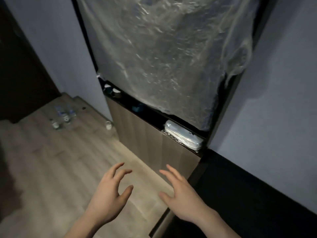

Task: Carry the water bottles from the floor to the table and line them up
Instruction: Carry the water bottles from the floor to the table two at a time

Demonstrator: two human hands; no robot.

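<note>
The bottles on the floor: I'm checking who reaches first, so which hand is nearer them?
Left. The left hand hangs open, nearer the bottles far off up-left; the right hand is open, farther over, by the cabinet.

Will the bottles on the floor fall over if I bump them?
Probably, yes. The bottles look like thin clear plastic, tall and narrow, so a nudge could tip them. Once down, their round sides would likely roll on the smooth wood floor. How full they are is too blurry to tell. Both the left hand and right hand are empty.
</note>
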